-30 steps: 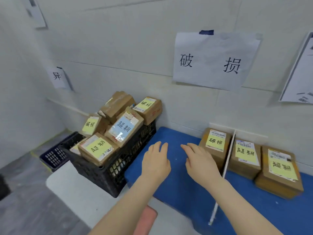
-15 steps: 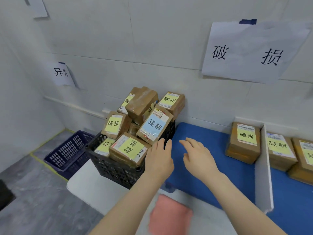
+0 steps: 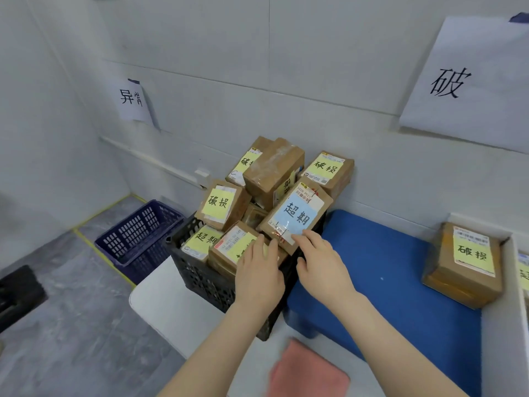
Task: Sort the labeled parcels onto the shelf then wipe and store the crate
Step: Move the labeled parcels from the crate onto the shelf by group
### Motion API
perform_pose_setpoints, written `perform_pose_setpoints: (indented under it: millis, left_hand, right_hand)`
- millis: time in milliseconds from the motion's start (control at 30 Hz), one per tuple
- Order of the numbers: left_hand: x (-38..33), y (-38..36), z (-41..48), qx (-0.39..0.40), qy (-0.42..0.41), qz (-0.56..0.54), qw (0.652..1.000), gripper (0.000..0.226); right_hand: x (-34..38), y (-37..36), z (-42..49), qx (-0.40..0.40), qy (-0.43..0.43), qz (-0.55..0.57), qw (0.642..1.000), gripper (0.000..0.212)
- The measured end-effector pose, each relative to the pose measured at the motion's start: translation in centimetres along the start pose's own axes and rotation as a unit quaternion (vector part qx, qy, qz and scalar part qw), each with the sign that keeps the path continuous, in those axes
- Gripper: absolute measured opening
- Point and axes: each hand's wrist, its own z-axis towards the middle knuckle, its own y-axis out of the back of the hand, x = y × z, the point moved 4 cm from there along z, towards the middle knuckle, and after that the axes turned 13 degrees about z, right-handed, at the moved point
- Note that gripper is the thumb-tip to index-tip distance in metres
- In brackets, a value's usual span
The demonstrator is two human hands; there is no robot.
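A black slotted crate (image 3: 200, 277) stands on the white table, piled with several brown cardboard parcels bearing yellow labels. On top leans a parcel with a light blue label (image 3: 294, 214). My right hand (image 3: 322, 265) touches the lower edge of that blue-labelled parcel with straight fingers. My left hand (image 3: 259, 270) lies flat on a yellow-labelled parcel (image 3: 233, 247) at the crate's near corner. On the blue shelf mat (image 3: 380, 270) to the right sits one parcel with a yellow label (image 3: 465, 263).
A pink cloth (image 3: 307, 372) lies on the white table (image 3: 169, 308) near me. A dark blue basket (image 3: 137, 233) stands on the grey floor at left. A white divider (image 3: 518, 270) edges the mat at right. Paper signs hang on the wall (image 3: 131, 100).
The view swung left, bringing the crate to the centre. Both hands moved forward from above the blue mat onto the parcels in the crate.
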Motion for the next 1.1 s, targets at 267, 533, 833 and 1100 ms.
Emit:
perform_pose_setpoints:
  millis: [267, 533, 833, 1100]
  left_hand:
    - [1.5, -0.2, 7.1, -0.008, -0.143, -0.008, 0.99, 0.053]
    - [1.3, -1.5, 13.1, 0.03, -0.311, -0.058, 0.948, 0.056]
    - [2.3, -0.1, 14.1, -0.046, -0.294, -0.085, 0.951, 0.051]
    - [0.4, 4.5, 12.4, -0.113, -0.273, -0.16, 0.942, 0.054]
  right_hand:
    - [-1.6, -1.2, 3.8, -0.139, -0.116, 0.132, 0.975, 0.052]
    - [-1.8, -3.3, 6.0, -0.198, -0.165, 0.257, 0.931, 0.057]
    - [0.4, -2.9, 6.5, -0.244, -0.138, 0.238, 0.93, 0.05]
    - [2.5, 1.1, 3.8, -0.325, -0.093, 0.198, 0.92, 0.043]
